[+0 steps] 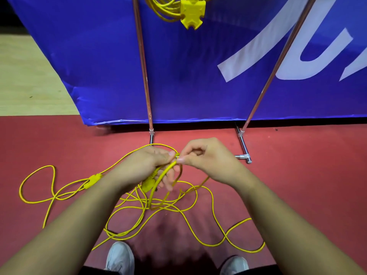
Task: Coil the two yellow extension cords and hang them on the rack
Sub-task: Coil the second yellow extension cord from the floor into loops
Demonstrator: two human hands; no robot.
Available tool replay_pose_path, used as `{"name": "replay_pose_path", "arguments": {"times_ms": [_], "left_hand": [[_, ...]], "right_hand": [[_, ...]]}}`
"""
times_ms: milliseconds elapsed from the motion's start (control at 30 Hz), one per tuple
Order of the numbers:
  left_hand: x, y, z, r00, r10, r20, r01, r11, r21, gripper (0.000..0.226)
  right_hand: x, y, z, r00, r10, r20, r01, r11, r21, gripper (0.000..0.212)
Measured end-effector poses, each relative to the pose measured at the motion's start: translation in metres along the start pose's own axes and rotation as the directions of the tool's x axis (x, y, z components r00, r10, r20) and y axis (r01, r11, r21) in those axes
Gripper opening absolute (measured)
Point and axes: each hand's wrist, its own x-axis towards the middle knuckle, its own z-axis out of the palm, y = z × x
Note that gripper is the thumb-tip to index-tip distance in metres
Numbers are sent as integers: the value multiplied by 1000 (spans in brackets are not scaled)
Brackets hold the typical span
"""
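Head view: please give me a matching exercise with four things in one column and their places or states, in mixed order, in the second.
Things:
1 coiled cord
2 loose cord
3 right hand
4 shoes

Places or states:
A lies spread on the red floor
B at the bottom edge of the view
C hangs at the top, between the rack poles
D pinches the loose cord

Pairs: 1-C, 2-A, 3-D, 4-B.

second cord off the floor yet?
No, most of the loose yellow cord lies in tangled loops on the red floor, with only a short stretch held in the left hand and right hand.
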Motion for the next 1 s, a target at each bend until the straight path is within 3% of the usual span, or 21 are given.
{"name": "replay_pose_path", "arguments": {"times_ms": [133,233,300,367,433,533,600,733,867,933,1000], "left_hand": [[-1,6,-4,993,93,-77,-107,972,-210,31],[-1,5,-8,993,63,-103,-100,907,-410,29],[-1,5,-11,994,40,-100,-83,880,-467,29],[-3,6,-17,996,26,-88,-61,904,-423,30],[-6,6,-23,998,-10,-64,-8,961,-276,31],[-10,4,-27,996,-75,-49,72,996,-54,33],[-12,4,-26,994,-92,-58,88,994,-57,34],[-10,4,-18,995,-98,17,99,994,-46,37],[-9,0,-9,993,-74,88,72,997,29,36],[-9,1,-10,998,12,66,-11,1000,-5,37],[-10,6,-11,997,72,40,-67,991,-120,34]], "right_hand": [[2,11,-12,996,54,72,-58,997,47,17],[-3,39,-31,954,162,254,-142,985,-92,16],[-7,57,-33,940,211,268,-204,977,-55,13],[-5,64,-32,960,226,167,-250,957,144,7],[-1,58,-35,976,214,-33,-195,935,296,3],[5,47,-43,958,157,-239,-101,967,232,9],[3,38,-42,968,113,-223,-96,991,88,7],[2,9,-23,997,61,-50,-66,993,-94,4],[2,-17,5,997,-55,46,66,960,-270,7],[1,-22,6,994,-105,5,102,962,-253,10],[2,-15,-3,999,-54,1,53,984,-168,16]]}}
